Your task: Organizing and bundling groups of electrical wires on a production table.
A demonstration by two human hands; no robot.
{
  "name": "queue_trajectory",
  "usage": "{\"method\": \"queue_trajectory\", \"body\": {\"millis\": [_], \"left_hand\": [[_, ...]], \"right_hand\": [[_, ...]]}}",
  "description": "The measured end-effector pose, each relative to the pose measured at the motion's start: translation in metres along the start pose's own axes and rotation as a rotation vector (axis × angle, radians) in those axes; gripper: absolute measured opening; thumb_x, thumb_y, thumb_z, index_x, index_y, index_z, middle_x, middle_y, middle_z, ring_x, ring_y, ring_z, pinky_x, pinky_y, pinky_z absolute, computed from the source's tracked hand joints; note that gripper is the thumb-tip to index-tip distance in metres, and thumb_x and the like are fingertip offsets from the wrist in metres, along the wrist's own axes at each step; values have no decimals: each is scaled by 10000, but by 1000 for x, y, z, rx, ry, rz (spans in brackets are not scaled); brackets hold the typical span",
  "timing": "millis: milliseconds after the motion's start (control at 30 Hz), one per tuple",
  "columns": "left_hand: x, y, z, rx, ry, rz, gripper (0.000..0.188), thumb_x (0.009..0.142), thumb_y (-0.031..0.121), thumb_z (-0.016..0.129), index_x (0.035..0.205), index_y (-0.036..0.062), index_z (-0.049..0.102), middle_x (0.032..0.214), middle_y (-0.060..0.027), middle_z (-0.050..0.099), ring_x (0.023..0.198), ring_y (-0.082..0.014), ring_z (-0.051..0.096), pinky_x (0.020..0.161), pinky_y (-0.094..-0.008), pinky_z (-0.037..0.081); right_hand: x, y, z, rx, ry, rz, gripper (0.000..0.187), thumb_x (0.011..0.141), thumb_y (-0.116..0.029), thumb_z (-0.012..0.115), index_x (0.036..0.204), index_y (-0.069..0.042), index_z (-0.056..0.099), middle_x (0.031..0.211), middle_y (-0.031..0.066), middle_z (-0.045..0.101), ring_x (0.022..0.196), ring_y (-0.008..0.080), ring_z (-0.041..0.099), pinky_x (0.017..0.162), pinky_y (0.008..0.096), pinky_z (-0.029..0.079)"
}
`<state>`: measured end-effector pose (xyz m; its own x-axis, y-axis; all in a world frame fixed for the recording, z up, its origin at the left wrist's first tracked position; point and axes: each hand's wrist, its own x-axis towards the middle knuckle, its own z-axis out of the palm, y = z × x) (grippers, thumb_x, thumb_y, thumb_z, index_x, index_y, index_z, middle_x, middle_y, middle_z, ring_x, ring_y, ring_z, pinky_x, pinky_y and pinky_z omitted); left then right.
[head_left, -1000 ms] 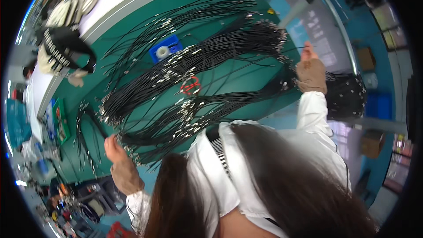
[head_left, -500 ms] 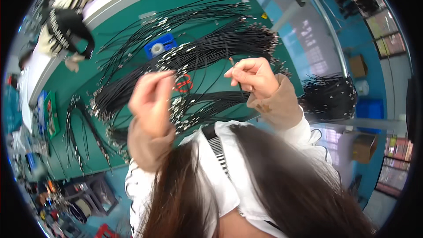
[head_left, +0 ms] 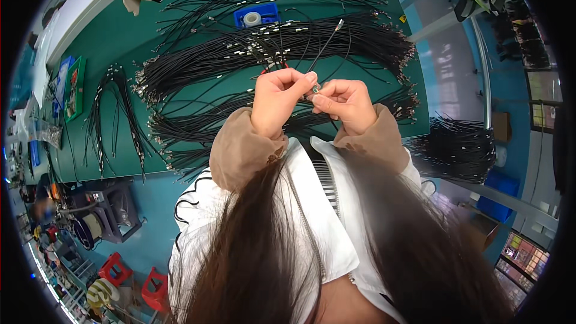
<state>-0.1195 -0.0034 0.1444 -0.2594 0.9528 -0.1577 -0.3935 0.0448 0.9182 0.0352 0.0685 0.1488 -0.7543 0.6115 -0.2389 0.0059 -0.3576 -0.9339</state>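
My left hand (head_left: 277,101) and my right hand (head_left: 345,107) meet in front of me over the green table. Each is closed in a pinch at the end of a thin black cable (head_left: 315,90), where a small greenish-metallic tip shows between the fingertips. Which part each finger grips is too small to tell. Just behind my hands, a black cable with a pale connector (head_left: 339,24) slants up over the bundle; whether it is the held one cannot be made out. Red-handled scissors (head_left: 263,73) are mostly hidden behind my left hand.
A thick bundle of black cables (head_left: 198,63) crosses the table (head_left: 123,150), with more cables nearer and farther. A blue tray (head_left: 271,10) holds a white roll. A green bin (head_left: 75,89) stands left; another cable bundle (head_left: 459,150) lies at right.
My left hand has moved right and closed in beside my right hand, so both fingertips now meet at the cable end. The view has shifted, bringing red stools into sight at lower left.
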Motion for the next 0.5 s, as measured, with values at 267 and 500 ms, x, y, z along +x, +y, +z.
{"method": "queue_trajectory", "body": {"millis": [267, 500], "left_hand": [[3, -2, -6, -21, 73, 33, 91, 805, 81, 645, 817, -8, 637, 721, -16, 609, 628, -70, 531, 589, -194, 428], [2, 40, -156, -6, 671, 458, 421, 811, -43, 577, 1219, -32, 473, 1126, -159, 553, 877, -169, 572, 722, -237, 485]], "right_hand": [[-5, -14, -8, -251, 128, -22, 95, 794, -101, 643, 840, -18, 645, 733, 46, 635, 556, 38, 471, 509, 176, 367], [-24, -106, -159, -64, 667, -509, 200, 867, -161, 601, 959, 15, 622, 787, 62, 620, 555, 23, 436, 465, 178, 328]]}}
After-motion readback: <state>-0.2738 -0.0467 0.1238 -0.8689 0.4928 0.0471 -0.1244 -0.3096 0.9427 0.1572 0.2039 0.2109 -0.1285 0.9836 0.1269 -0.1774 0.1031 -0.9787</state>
